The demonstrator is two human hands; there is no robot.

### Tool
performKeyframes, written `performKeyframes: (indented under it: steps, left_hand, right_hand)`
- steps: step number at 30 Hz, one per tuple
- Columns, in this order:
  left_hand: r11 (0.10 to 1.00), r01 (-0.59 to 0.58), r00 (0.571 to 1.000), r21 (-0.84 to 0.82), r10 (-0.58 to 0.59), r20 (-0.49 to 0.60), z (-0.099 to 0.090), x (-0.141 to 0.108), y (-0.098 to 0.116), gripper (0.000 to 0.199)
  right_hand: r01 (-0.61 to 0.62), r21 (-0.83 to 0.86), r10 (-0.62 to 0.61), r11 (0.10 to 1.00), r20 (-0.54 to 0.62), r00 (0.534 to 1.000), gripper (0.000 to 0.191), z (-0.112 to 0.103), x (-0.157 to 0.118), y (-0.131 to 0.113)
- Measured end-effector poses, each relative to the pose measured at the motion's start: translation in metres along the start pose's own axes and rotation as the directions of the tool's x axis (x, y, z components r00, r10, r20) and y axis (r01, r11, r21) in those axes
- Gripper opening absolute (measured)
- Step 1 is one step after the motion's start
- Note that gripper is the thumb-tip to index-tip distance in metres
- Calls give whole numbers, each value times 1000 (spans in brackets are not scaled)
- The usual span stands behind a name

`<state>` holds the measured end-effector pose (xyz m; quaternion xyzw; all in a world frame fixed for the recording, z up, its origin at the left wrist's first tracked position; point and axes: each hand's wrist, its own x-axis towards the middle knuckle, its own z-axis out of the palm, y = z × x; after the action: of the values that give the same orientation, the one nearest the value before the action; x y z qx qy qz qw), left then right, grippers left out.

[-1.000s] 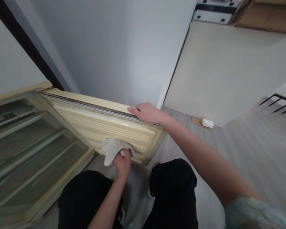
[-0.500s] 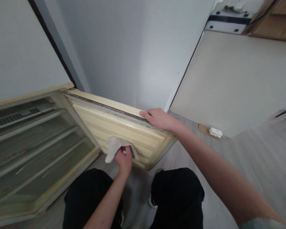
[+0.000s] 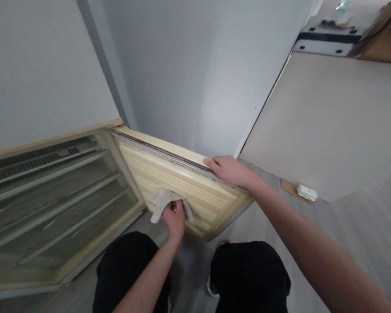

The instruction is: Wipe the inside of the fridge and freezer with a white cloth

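A pale yellow freezer or fridge door stands swung out from its cabinet, its ribbed inner panel facing me. My left hand is closed on a whitish cloth, which lies against the lower part of that panel. The cloth hides some of my left fingertips. Along the door's top edge, my right hand is wrapped over the rim, thumb on the outer side and fingers partly hidden. To the left is the open cabinet, with several pale shelf bars inside.
My knees in black trousers are close under the door. Behind it rises a bluish-white wall. On the grey floor lie a piece of cardboard and a small white item. Brown boxes stand at the upper right.
The whole view has shifted, so everything sits slightly further right and lower. Both hands keep about the same places on the door, and the cloth has barely moved against the panel.
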<state>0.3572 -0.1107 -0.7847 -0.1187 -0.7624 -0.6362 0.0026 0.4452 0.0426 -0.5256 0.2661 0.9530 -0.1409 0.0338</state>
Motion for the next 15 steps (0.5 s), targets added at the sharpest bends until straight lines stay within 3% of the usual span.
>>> performKeyframes:
  steps: [5,8,11,15]
  left_hand:
    - [992,41,990,123,-23,-142,-38,114,-9,32]
    - [984,79,979,160,-46,-200,-52,154,-12,38]
    - [984,90,981,152,-60,-187,-50,141,-13,42]
    - [997,44,998,56,-42,-41,-28,55,-9,42]
  right_hand:
    - [8,11,-8,1000,6,1000,68,0,3,0]
    - [11,11,-11,1000,10,1000,69,-1,2,-2]
    - [9,7,-9,1000,5,1000,71,-1,0,-2]
    - [-9,-2,9,1000,4,1000,70,0,-2,-3]
